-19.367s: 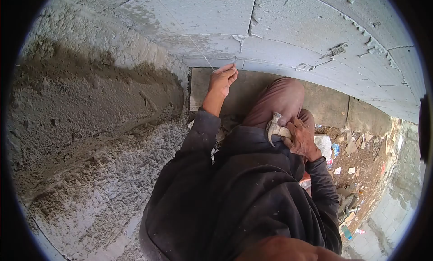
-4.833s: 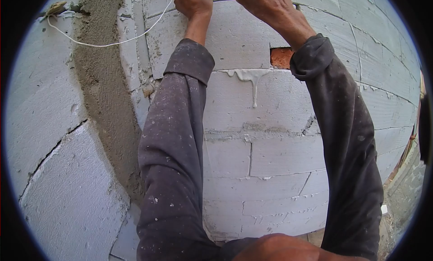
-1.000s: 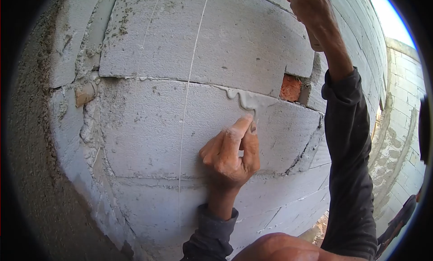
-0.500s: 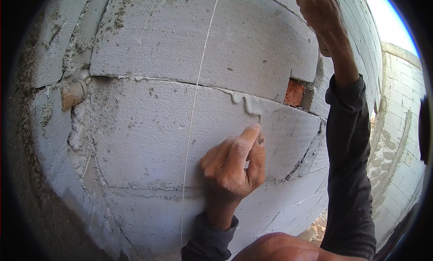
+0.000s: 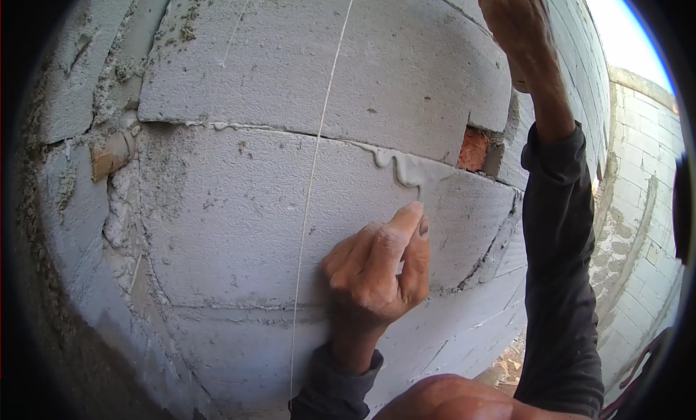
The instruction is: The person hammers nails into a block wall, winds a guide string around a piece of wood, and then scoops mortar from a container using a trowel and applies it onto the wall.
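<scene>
My left hand [image 5: 377, 264] is in front of a pale grey wall block [image 5: 232, 202], thumb and forefinger pinched together. A thin line runs from the fingertips up toward wet mortar drips [image 5: 407, 172] below the joint; what is pinched is too small to make out. My right hand [image 5: 516, 28] is raised at the top right, fingers curled in, cut off by the frame's upper edge. Whatever it grips is hidden. A white string [image 5: 312, 173] stretches down across the wall, left of my left hand.
A piece of red brick [image 5: 473, 150] sits in a gap between blocks. At the left a brown pipe end [image 5: 112, 159] sticks out of rough mortar. Another block wall [image 5: 641, 202] stands at the right. A bare knee or shoulder-like body part [image 5: 442, 398] shows at the bottom.
The view has shifted slightly, so the wall's left side sits a little further left. Both hands keep nearly the same pose.
</scene>
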Available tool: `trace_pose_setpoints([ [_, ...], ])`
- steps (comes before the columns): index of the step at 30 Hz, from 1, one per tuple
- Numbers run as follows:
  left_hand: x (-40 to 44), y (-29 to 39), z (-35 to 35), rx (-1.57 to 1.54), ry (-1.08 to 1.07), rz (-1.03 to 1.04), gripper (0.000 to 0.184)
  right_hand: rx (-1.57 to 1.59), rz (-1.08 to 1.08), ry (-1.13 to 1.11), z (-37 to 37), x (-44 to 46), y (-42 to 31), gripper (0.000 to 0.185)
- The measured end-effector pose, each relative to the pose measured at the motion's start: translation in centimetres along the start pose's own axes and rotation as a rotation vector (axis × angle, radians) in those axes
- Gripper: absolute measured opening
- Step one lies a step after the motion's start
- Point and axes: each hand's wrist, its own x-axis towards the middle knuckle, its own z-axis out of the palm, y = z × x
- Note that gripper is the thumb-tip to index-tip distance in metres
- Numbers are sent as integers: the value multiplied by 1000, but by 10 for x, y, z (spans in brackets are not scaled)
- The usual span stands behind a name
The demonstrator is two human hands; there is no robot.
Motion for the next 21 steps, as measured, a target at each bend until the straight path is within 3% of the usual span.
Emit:
trace_pose_setpoints([
  [2, 0, 0, 0, 14, -11, 4, 15, -75, 23, -121, -5, 2, -7, 44],
  [5, 1, -2, 2, 2, 15, 23, 15, -25, -42, -23, 0, 6, 8, 44],
  [21, 1, -1, 1, -6, 14, 7, 16, -51, -96, -53, 4, 11, 9, 40],
])
